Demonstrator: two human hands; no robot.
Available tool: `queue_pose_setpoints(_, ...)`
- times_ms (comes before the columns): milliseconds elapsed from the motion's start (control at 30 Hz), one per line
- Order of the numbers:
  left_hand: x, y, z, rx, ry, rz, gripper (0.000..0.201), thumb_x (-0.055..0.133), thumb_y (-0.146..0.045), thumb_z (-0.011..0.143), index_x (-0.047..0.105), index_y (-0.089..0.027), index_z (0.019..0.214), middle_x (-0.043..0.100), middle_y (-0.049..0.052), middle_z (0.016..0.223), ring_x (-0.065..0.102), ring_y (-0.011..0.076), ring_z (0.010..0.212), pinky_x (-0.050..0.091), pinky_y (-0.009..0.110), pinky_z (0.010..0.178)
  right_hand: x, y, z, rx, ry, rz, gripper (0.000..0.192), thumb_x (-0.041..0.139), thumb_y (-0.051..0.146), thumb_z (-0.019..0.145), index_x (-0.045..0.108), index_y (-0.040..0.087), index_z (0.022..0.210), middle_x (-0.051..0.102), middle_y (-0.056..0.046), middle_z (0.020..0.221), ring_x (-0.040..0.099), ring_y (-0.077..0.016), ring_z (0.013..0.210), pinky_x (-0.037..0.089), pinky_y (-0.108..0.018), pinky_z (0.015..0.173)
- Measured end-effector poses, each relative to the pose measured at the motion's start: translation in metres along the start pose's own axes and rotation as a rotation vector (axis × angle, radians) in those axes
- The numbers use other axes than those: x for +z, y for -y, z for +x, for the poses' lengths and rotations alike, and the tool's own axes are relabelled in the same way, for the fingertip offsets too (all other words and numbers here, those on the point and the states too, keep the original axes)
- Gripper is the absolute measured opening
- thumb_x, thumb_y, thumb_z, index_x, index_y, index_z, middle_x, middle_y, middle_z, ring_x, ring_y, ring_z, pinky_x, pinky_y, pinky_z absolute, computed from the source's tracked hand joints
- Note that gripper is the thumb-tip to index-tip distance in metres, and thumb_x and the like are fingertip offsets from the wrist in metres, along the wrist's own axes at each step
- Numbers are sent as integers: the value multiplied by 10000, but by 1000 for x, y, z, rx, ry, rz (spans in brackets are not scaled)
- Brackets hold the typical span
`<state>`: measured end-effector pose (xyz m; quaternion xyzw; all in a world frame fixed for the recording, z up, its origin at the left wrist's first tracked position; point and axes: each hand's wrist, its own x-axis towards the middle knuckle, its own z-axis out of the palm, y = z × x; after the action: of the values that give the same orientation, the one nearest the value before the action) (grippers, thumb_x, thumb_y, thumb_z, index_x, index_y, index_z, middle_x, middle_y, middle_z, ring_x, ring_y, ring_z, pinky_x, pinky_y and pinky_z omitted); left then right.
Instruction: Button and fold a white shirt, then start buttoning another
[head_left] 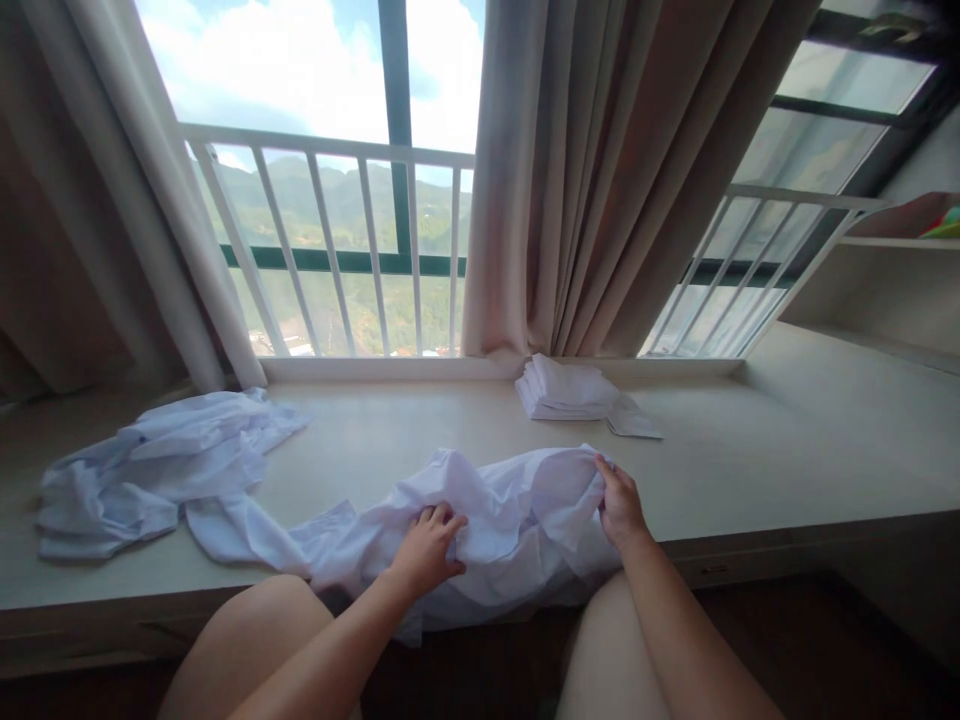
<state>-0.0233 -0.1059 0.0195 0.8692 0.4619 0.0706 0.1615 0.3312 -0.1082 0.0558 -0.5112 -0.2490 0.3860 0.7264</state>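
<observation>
A crumpled white shirt (487, 510) lies across the front of the ledge, and part of it hangs over the edge between my knees. My right hand (621, 503) pinches its upper right edge between thumb and fingers. Over the middle of the cloth, my left hand (429, 548) has its fingers curled into the fabric and its thumb set lower; the fingertips are partly hidden. More crumpled white clothing (161, 465) is heaped to the left, touching or overlapping the shirt's left end. Toward the window sits a neat folded white stack (562, 388).
The pale ledge (382, 420) runs beneath a window with a white railing (330, 150). Brown curtains (570, 180) hang down to its back edge. A small flat pale piece (634, 418) lies beside the folded stack. Shelving (877, 290) stands at the right.
</observation>
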Motion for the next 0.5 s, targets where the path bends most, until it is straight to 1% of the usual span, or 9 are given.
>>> queue_pose_setpoints(100,-2,4,4,48,43,23,911,930,-367,625,572,-358,1462,479,140,1515,469,406,1367,416,535,1145,-4,4,2,-2,-73,68,485,883,512,596,718,169,895,755,-33,829,689,-187,687,552,-268,602)
queue_pose_setpoints(133,-2,5,4,57,52,31,902,931,-350,621,583,-370,1453,463,137,1534,459,414,1378,413,544,1146,-6,4,3,-12,-91,66,474,875,509,602,716,166,888,750,-26,819,683,-181,684,547,-266,606)
queue_pose_setpoints(167,-2,5,4,62,54,34,834,912,-324,643,614,-378,1420,463,129,1538,459,412,1378,419,548,1139,-9,4,5,-23,-107,59,463,867,510,612,714,165,880,741,-15,797,672,-172,676,537,-260,605)
queue_pose_setpoints(200,-2,6,4,69,52,26,705,871,-291,689,665,-378,1358,483,115,1522,477,398,1361,432,542,1125,-12,3,7,-37,-122,52,454,861,513,620,711,165,870,726,-4,768,657,-161,662,524,-252,597)
queue_pose_setpoints(267,-2,8,4,91,30,-34,389,734,-227,805,767,-346,1174,561,91,1427,534,346,1289,465,506,1091,-18,1,9,-65,-145,52,444,858,516,632,704,163,853,697,14,726,623,-139,632,496,-233,575)
queue_pose_setpoints(300,-3,10,4,106,1,-91,288,668,-210,845,797,-324,1076,598,85,1361,561,320,1242,481,483,1073,-21,1,10,-76,-153,59,440,861,513,634,700,162,844,687,19,719,608,-130,621,486,-226,567)
queue_pose_setpoints(367,-8,13,4,136,-84,-213,228,602,-223,886,814,-297,925,639,84,1264,583,293,1189,494,455,1061,-24,2,10,-88,-155,80,437,870,507,636,693,160,833,684,17,731,595,-121,623,486,-220,570)
queue_pose_setpoints(433,-18,17,4,121,-217,-309,209,600,-293,907,806,-286,879,636,95,1275,565,302,1227,469,472,1103,-26,6,9,-89,-145,94,441,877,507,637,693,156,830,690,9,753,597,-122,641,498,-221,584)
queue_pose_setpoints(500,-34,20,3,47,-398,-453,227,604,-387,918,791,-259,902,618,106,1332,546,309,1271,451,482,1127,-26,10,7,-102,-145,106,445,874,514,645,699,154,838,699,0,775,601,-124,657,505,-224,596)
